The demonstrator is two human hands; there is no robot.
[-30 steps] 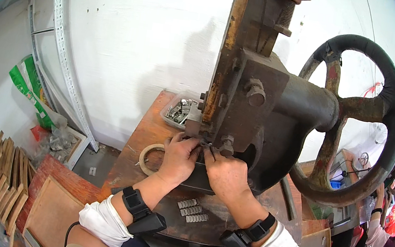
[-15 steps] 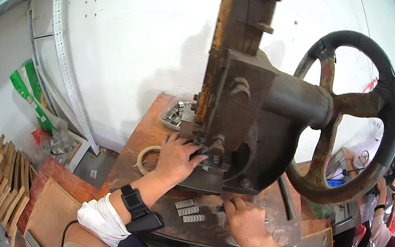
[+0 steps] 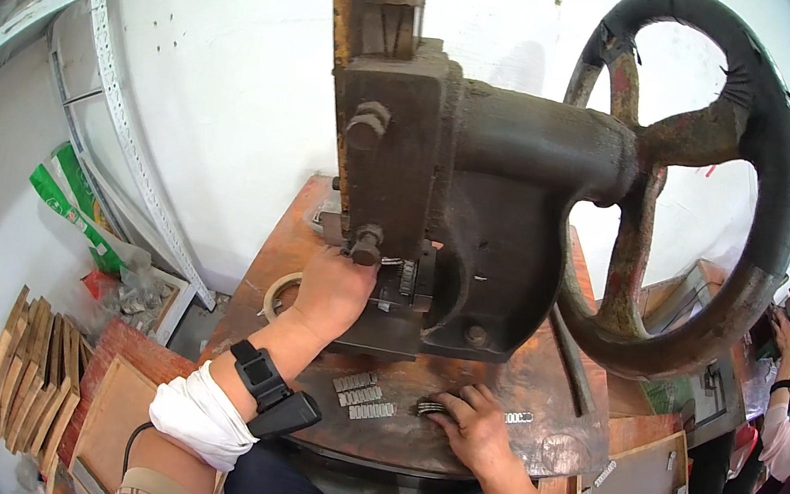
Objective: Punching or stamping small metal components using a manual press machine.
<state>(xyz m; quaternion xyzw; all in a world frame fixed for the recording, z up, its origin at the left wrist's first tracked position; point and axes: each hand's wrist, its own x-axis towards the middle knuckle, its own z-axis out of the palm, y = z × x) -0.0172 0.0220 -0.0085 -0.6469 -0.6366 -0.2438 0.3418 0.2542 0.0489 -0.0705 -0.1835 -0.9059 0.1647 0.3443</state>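
The left hand (image 3: 334,289) hides whatever its fingers touch under the press (image 3: 444,183), whose top is cut off by the upper frame edge.

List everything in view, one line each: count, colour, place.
press: 1, dark brown iron, on the table against the white wall
handwheel: 1, black rim, rusty spokes, right side of the press
table: 1, rust-brown top, under the press
metal strips: 3 groups, grey, on the table between the hands
tape roll: 1, beige, on the table left of the left hand
wood pieces: a stack, tan, lower left
green packet: 1, green, left by the slotted rail
coworker's arm: 1, far right edge
left hand: at the press's die area, black wristband
right hand: flat on the table, fingers on a small strip stack
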